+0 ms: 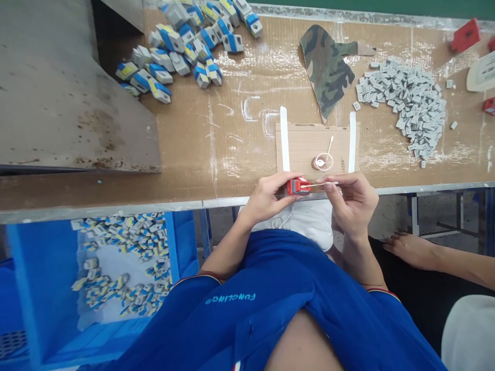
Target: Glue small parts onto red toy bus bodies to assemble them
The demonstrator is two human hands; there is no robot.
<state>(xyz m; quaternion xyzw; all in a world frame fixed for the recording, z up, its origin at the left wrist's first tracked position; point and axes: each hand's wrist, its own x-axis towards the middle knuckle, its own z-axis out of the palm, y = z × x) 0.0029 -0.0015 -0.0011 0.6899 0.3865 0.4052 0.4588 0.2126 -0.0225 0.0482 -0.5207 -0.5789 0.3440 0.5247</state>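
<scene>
My left hand (268, 197) is closed around a small red block with a grey part (297, 186), held at the table's front edge. Between the thumb and fingers of my right hand (351, 198) is a cotton swab (315, 185). Its tip lies at the right side of the red block; whether it touches is too small to tell. Just beyond my hands, a small clear cup (323, 162) stands on a piece of cardboard (297, 147), with another cotton swab (330, 144) leaning out of it. White tape strips (284, 136) run along the cardboard's sides.
Grey-blue-yellow blocks (185, 46) are heaped at the back left beside a metal chute (77, 93). A camouflage cloth (327, 67) and a pile of small grey parts (410, 100) lie behind. A blue bin (34, 288) stands lower left. Another person's hand (413, 250) rests at right.
</scene>
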